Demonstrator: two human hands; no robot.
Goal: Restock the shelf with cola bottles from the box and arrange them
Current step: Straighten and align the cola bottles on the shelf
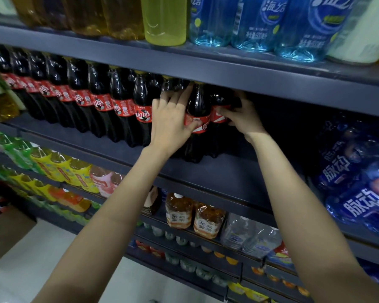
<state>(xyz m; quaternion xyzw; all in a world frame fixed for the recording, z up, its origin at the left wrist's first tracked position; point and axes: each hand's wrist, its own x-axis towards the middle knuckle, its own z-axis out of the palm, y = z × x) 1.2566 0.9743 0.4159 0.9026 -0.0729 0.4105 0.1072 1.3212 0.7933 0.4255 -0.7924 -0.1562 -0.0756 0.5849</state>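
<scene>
The shelf (217,171) carries a long row of cola bottles (79,92) running from the far left to about its middle, with dark bare space to the right of them. At the right end of that row stand the two bottles being handled: a front bottle (198,110) and, just beside it to the right and a little further back, a rear bottle (219,99). Other drinks fill the shelves above and below; the box cannot be made out with any certainty.

The risk as I judge it: the bottles are tall, stand close together and sit near the shelf's front edge, so a sideways shove to tidy the line could tip one into its neighbour or off the shelf. The low shelf above leaves little room over the caps, so lifting could snag.

The left hand (173,119) wraps the front bottle, fingers reaching up behind its neck and thumb pressed on the red label. The right hand (239,117) grips the rear bottle at its label, fingers curled round it.
</scene>
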